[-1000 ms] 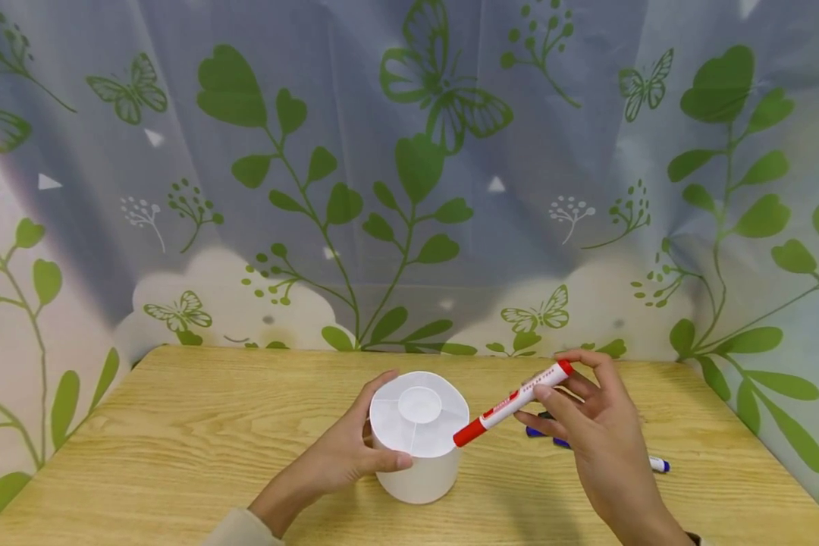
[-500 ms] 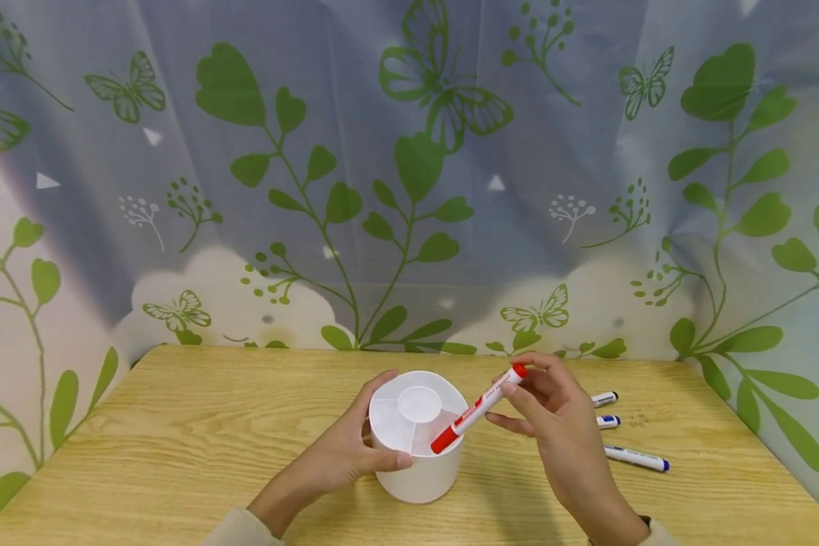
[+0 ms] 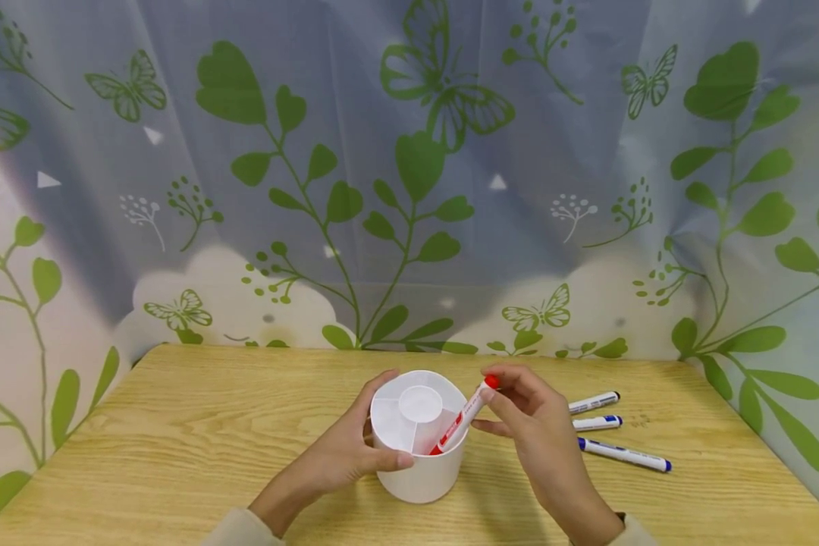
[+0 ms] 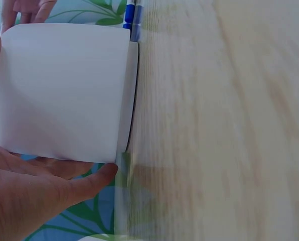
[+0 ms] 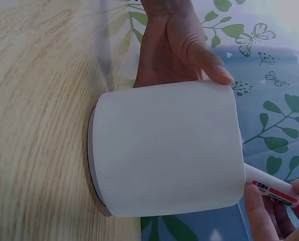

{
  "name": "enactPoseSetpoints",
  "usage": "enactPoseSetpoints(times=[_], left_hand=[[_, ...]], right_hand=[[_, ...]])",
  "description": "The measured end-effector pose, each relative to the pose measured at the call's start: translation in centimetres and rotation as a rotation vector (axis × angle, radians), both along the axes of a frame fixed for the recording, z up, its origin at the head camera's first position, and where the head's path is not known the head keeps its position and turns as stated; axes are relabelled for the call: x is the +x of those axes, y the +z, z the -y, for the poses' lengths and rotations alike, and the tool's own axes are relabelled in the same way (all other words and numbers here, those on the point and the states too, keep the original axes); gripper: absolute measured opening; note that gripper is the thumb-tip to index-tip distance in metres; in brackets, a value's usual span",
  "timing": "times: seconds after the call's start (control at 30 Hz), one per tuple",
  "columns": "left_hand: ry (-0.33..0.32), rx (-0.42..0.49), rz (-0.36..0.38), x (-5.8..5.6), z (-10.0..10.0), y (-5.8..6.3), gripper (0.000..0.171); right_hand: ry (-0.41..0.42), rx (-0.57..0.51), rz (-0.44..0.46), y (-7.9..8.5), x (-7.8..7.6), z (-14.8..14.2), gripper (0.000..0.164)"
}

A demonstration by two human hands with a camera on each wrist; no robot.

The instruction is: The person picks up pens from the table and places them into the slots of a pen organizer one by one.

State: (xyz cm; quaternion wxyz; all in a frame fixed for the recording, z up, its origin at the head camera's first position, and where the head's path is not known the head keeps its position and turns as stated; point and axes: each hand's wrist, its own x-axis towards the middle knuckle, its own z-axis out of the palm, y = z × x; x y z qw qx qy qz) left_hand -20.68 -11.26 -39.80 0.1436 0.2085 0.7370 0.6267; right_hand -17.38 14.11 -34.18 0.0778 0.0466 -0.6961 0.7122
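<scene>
A white round pen holder [image 3: 419, 481] stands on the wooden table, its top divided into compartments around a central round cup. My left hand [image 3: 334, 455] grips it from the left, thumb against the near side of the rim. Between thumb and fingers, my right hand [image 3: 542, 444] pinches a red-and-white marker [image 3: 462, 418] near its upper red end. The marker slants down left, its lower red cap partly hidden inside the front right compartment. From the right wrist, the marker [image 5: 275, 191] shows beyond the holder's rim, with the holder's smooth wall [image 5: 169, 150] filling the middle.
Three more markers lie on the table right of my right hand: one with a black end [image 3: 595, 402], a blue-ended one [image 3: 599, 423] and a nearer blue-capped one [image 3: 626, 456]. A curtain [image 3: 553, 152] printed with leaves and butterflies hangs behind the table [image 3: 246, 409].
My right hand has moved left and lowered the red marker, from beside the rim into the holder's front right compartment. The other markers have come into fuller view. My left hand stays put.
</scene>
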Motion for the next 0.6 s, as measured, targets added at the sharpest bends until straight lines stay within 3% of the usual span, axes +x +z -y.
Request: enactPoseSetpoints(times=[0.33, 0.6], left_hand=[[-0.003, 0.005, -0.002, 0.02, 0.03, 0.09, 0.106], [0.003, 0.002, -0.003, 0.00, -0.04, 0.07, 0.107]], right_hand=[[-0.023, 0.085, 0.076, -0.13, -0.09, 0.37, 0.025], [-0.037, 0.191, 0.066, -0.61, -0.23, 0.62, 0.022]])
